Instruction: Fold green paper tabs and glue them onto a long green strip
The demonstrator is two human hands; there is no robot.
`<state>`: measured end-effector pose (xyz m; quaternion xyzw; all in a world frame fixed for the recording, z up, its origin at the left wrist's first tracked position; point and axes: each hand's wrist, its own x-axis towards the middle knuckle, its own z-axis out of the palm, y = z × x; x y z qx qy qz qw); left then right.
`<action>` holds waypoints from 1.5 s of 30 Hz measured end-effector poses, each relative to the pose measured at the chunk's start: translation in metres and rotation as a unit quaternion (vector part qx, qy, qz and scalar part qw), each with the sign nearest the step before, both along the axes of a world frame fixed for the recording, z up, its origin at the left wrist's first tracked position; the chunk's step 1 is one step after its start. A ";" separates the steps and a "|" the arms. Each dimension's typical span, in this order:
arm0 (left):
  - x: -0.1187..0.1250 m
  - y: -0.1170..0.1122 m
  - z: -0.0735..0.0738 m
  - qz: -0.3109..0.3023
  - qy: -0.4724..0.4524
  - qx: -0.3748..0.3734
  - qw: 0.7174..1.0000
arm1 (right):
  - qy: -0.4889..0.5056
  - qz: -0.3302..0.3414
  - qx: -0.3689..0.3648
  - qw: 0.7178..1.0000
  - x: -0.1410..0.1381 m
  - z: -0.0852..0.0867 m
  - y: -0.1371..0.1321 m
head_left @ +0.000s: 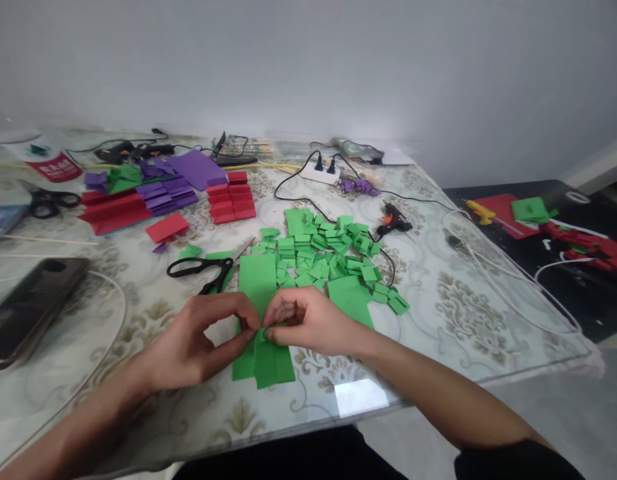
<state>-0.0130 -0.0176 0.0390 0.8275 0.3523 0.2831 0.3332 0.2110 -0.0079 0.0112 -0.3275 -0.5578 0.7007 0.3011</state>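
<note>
My left hand (201, 340) and my right hand (313, 323) meet at the front middle of the table, fingertips pinched together. Between them is a small green paper piece (263, 332), mostly covered by the fingers. Beneath lie green paper strips (271, 365), with another long green strip (257, 272) just beyond. Black-handled scissors (222, 264) rest half open to the left of that strip, blades pointing away. Behind my right hand spreads a heap of small folded green paper pieces (321, 250). A wider green sheet (349, 298) sits partly behind my right wrist.
Red folded paper (232, 200) and purple folded strips (167, 195) lie at the back left. A phone (36, 307) and second scissors (47, 200) are on the left. A black glue gun (393, 220), power strip (319, 173) and cables lie beyond the heap; a yellow glue gun (480, 212) is far right.
</note>
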 end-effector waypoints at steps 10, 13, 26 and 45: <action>-0.002 0.000 0.000 -0.033 0.042 0.006 0.999 | -0.015 -0.067 -0.014 0.998 0.001 -0.001 0.007; -0.002 0.001 -0.001 -0.029 0.040 0.011 0.999 | -0.014 -0.058 -0.027 0.998 0.002 0.001 0.007; -0.001 0.003 -0.009 0.003 0.044 0.000 0.999 | -0.011 -0.051 -0.018 0.998 0.001 0.002 0.006; -0.003 0.000 -0.004 -0.061 0.085 -0.035 0.994 | -0.015 -0.060 -0.050 0.997 0.001 0.004 0.008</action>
